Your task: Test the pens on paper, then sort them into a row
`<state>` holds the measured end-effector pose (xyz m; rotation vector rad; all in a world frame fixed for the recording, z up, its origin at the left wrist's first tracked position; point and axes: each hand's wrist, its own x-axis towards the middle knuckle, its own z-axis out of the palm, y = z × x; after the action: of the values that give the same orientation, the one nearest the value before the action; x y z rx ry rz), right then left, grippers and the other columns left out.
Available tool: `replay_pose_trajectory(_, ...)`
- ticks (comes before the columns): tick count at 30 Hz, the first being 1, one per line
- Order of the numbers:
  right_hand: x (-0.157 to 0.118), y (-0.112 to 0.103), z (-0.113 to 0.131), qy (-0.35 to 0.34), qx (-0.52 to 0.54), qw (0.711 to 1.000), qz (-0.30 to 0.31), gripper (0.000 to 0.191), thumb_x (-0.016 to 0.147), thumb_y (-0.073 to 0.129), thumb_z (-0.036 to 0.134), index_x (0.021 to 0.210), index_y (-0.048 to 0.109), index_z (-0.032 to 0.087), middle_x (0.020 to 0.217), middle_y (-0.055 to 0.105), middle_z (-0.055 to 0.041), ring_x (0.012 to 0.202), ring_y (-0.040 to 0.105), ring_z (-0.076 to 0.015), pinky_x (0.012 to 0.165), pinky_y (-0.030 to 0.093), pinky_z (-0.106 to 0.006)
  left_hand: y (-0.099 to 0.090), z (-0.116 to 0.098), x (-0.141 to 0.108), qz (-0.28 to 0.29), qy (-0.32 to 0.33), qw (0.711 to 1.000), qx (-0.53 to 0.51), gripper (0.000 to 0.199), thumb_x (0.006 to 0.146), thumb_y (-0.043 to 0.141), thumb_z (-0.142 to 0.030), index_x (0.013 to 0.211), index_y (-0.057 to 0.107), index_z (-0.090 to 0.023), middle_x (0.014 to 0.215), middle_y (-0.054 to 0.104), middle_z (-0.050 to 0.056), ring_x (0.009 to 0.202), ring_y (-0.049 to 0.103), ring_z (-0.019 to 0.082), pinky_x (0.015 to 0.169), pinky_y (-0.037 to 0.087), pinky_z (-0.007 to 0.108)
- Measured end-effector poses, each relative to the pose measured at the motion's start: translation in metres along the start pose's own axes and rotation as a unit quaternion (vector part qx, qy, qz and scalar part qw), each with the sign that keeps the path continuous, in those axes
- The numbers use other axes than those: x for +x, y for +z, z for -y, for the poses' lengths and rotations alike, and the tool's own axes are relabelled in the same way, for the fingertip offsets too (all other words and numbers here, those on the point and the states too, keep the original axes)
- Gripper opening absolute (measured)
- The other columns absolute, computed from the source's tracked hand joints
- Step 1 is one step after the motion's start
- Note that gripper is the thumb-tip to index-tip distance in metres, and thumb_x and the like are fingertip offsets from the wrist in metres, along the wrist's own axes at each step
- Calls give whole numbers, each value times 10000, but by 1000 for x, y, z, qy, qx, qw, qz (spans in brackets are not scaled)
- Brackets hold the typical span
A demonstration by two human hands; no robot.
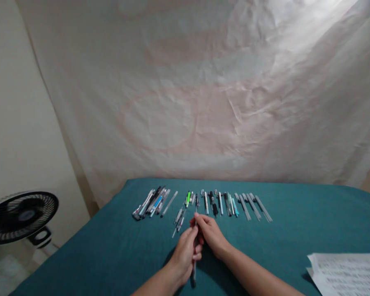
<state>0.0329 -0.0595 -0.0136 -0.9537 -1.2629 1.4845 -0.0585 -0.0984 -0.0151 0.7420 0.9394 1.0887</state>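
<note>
Both my hands are closed around one slim dark pen above the front middle of the table. My left hand wraps its barrel, and the lower end sticks out below the fingers. Higher up, my right hand pinches the pen near its upper end, close against the left hand. The fingers hide the pen's middle. Just beyond my hands lie loose pen parts, a green pen and a black-and-white pen.
A pile of pens lies at the left on the green cloth. Several clear pen barrels lie right of the row. Printed sheets rest at the right front corner. A black fan stands beyond the left edge.
</note>
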Motion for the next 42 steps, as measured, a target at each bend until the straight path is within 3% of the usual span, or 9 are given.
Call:
replay_pose_trajectory(9, 1, 1, -5, -11, -46, 999, 27, 511, 757, 400, 568, 760, 620, 106, 428, 480, 37, 381, 449, -88, 395, 321, -184, -5, -5, -5, -3, 2, 1000, -16, 299, 728, 548, -437, 768, 419, -171, 584, 392, -65, 382, 220, -6, 374, 72, 146)
replay_pose_trajectory(15, 2, 0, -7, -66, -90, 994, -9, 493, 748, 448, 528, 661, 646, 85, 499, 495, 18, 490, 411, -85, 473, 315, -190, -5, -7, -7, -5, -40, 999, 9, 340, 719, 527, -479, 901, 411, -217, 507, 243, -111, 360, 133, 6, 381, 24, 148)
replay_pose_trajectory(24, -1, 4, -8, -72, -98, 992, -41, 483, 757, 433, 516, 649, 634, 90, 510, 499, 15, 506, 418, -106, 481, 321, -202, -2, -15, -9, -12, -70, 996, 55, 436, 718, 474, -547, 1016, 420, -233, 503, 225, -115, 343, 128, 8, 376, 27, 147)
replay_pose_trajectory(38, 2, 10, -14, -48, -66, 989, -120, 513, 737, 431, 548, 645, 632, 85, 494, 511, 4, 485, 435, -114, 464, 327, -210, 0, -15, -11, -2, -79, 993, 89, 446, 707, 451, -591, 1001, 414, -259, 484, 179, -123, 327, 123, 13, 375, 40, 158)
replay_pose_trajectory(42, 4, 10, -11, -34, -30, 992, -118, 518, 722, 447, 566, 701, 641, 86, 529, 528, -6, 494, 449, -115, 463, 336, -207, 2, -16, -11, -9, -60, 993, 100, 419, 696, 449, -610, 883, 409, -237, 489, 201, -120, 340, 137, 10, 384, 39, 161)
